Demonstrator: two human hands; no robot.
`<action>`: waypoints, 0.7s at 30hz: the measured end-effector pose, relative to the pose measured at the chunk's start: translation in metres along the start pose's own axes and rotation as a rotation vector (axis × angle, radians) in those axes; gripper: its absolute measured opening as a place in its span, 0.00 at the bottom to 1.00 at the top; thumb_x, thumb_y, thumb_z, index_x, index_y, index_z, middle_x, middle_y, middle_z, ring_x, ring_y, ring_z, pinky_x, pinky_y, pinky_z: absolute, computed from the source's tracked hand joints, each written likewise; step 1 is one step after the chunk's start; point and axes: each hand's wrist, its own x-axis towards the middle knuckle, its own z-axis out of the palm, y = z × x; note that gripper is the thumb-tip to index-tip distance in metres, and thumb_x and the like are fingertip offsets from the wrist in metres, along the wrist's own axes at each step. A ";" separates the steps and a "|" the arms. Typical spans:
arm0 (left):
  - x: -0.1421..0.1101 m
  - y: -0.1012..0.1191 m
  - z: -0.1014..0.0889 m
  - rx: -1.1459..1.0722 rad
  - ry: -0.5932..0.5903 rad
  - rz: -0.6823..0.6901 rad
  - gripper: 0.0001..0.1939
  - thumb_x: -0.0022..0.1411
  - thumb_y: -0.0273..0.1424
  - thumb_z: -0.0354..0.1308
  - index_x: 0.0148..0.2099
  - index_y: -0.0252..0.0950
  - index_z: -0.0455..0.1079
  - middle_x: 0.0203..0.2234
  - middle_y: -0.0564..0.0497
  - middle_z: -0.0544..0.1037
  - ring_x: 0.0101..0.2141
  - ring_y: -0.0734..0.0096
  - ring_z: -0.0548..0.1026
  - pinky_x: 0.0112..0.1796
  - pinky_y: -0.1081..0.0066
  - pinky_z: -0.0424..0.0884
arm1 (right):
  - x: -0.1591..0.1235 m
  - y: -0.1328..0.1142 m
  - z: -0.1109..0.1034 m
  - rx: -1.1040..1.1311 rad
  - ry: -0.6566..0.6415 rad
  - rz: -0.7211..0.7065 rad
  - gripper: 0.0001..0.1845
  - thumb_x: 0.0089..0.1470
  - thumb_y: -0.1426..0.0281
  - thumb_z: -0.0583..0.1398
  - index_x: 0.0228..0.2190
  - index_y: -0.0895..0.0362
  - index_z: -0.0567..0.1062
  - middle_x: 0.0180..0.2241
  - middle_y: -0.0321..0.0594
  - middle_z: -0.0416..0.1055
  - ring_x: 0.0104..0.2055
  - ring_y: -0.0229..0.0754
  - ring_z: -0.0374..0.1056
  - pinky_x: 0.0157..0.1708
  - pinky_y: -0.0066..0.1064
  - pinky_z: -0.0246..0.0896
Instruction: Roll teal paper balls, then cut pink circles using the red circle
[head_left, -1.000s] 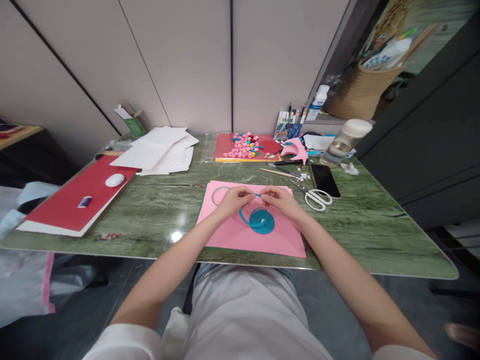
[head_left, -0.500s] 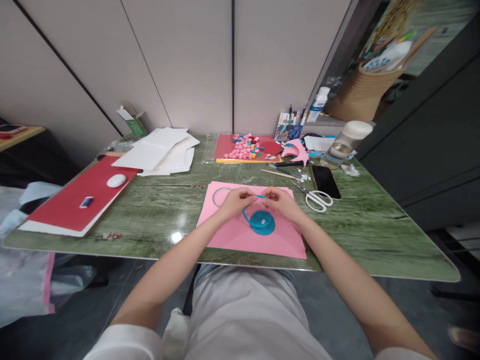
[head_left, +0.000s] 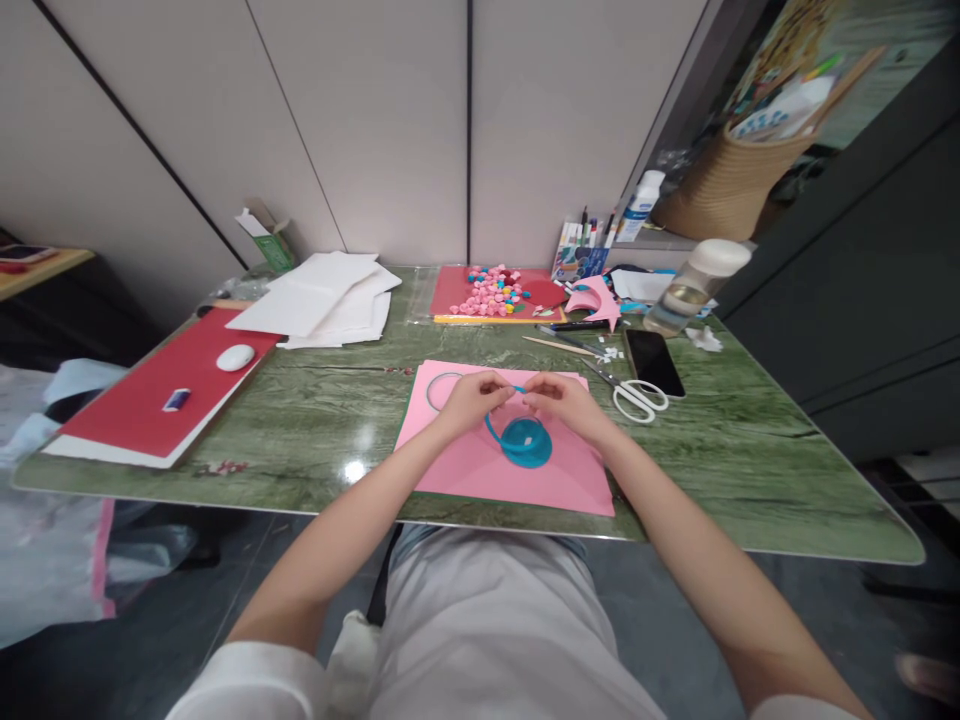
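Between my two hands runs a thin blue paper strip that curls down to a blue spiral-cut paper disc (head_left: 526,446). My left hand (head_left: 474,400) pinches the strip on the left side. Close beside it, the fingertips of my right hand (head_left: 559,397) are closed on the strip's upper part. The disc has a small white piece on it and rests over a stack of pink paper (head_left: 480,475). A thin round ring (head_left: 433,379) lies on the pink paper, partly hidden behind my left hand.
White-handled scissors (head_left: 637,398), a black phone (head_left: 655,363) and a clear bottle (head_left: 686,300) are on the right. Small pink paper rolls (head_left: 491,292) lie on red sheets at the back. White papers (head_left: 307,295) and red card (head_left: 161,385) occupy the left.
My right-hand fingers have spread slightly and shifted along the blue strip. The strip's curl looks a little wider. The whole view has tilted slightly.
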 end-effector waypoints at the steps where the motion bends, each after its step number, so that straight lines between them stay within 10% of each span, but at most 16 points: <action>1: 0.000 -0.001 0.000 0.023 0.001 0.006 0.12 0.51 0.36 0.56 0.29 0.31 0.69 0.19 0.53 0.69 0.21 0.79 0.66 0.23 0.77 0.61 | 0.000 0.000 0.000 -0.013 0.004 -0.003 0.10 0.43 0.66 0.61 0.29 0.58 0.70 0.24 0.35 0.69 0.25 0.35 0.66 0.28 0.28 0.61; 21: -0.002 -0.003 0.001 0.086 -0.021 0.053 0.10 0.52 0.35 0.55 0.31 0.32 0.68 0.20 0.53 0.71 0.22 0.78 0.67 0.23 0.77 0.61 | 0.002 0.003 -0.003 -0.085 0.012 -0.022 0.09 0.45 0.65 0.60 0.27 0.59 0.70 0.23 0.35 0.68 0.25 0.36 0.65 0.29 0.29 0.60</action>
